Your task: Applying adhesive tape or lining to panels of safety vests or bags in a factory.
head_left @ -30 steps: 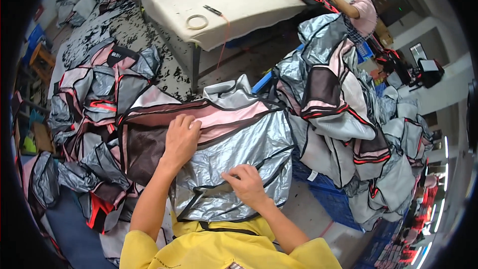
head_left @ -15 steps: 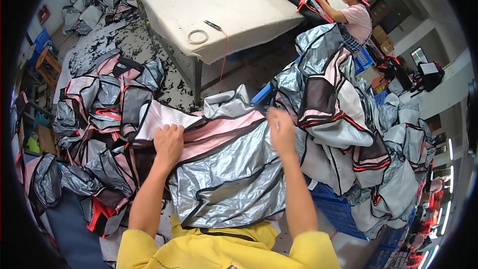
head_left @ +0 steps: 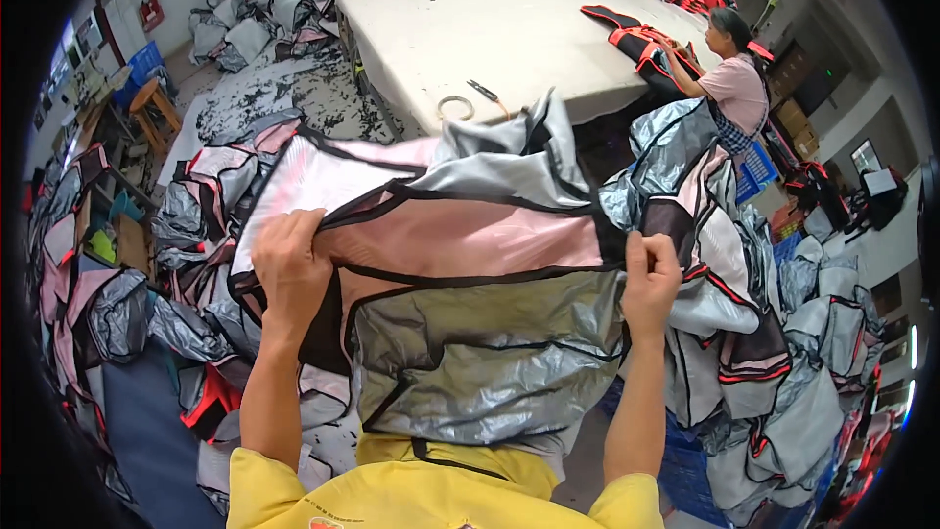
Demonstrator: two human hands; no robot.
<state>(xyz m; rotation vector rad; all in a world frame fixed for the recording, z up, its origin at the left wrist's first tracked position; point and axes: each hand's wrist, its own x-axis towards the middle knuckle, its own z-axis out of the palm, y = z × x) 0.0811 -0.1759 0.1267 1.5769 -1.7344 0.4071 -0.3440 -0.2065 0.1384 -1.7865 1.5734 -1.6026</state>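
Stretched between my hands is a large sewn fabric piece with pink and white panels, black edging and a crinkled silver lining hanging below. My left hand is closed on its left part, beside the white panel. My right hand pinches the black-edged right end. A grey flap of the piece stands up at the far side. Its lower edge hangs in front of my yellow shirt.
Heaps of similar silver and pink pieces lie to the right, by a blue crate, and on the left. Ahead stands a cloth-covered table with snips and a tape roll. A co-worker handles black-and-red pieces there.
My hands have moved farther apart, pulling the fabric piece wider and tauter. Its pink panel now lies more open, and the grey flap stands higher. The whole view has shifted.
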